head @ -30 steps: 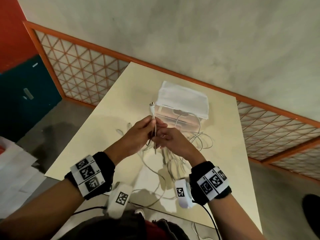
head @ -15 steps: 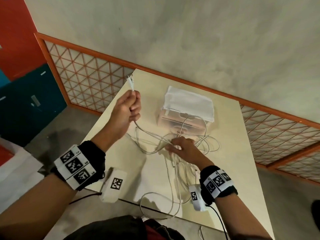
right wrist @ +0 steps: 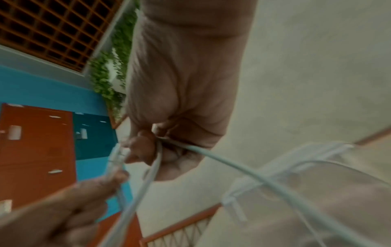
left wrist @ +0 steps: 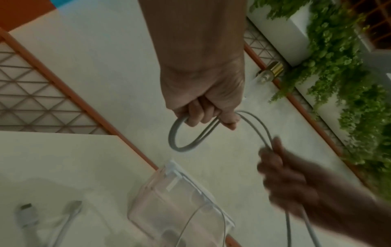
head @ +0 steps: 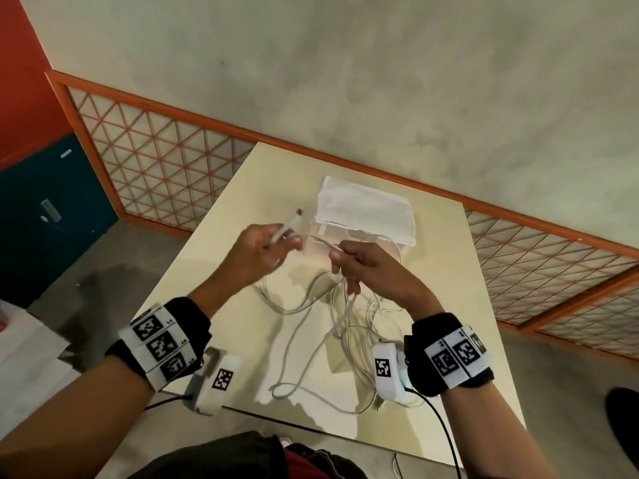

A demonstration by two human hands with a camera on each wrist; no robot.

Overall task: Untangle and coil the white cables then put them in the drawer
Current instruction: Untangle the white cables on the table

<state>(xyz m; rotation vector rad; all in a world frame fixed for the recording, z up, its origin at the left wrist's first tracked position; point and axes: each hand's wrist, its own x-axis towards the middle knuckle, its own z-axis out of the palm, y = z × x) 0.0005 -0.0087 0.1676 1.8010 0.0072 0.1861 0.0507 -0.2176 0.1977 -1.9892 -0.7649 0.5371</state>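
Observation:
A tangle of white cables lies on the cream table in front of a small clear drawer box with a white top. My left hand is raised and grips one cable near its end, the plug sticking up past the fingers. In the left wrist view the left hand holds a small loop of cable. My right hand, close beside the left, pinches the same cable; strands hang from it to the pile. Two loose plug ends lie on the table.
A cable loop lies near the table's front edge. The table stands against an orange lattice rail and a grey wall. Teal and orange cabinets stand at the left. White paper lies on the floor at the left.
My left hand has come down and in from far left with the cable end, meeting the right. My right hand has lifted off the pile, holding cable.

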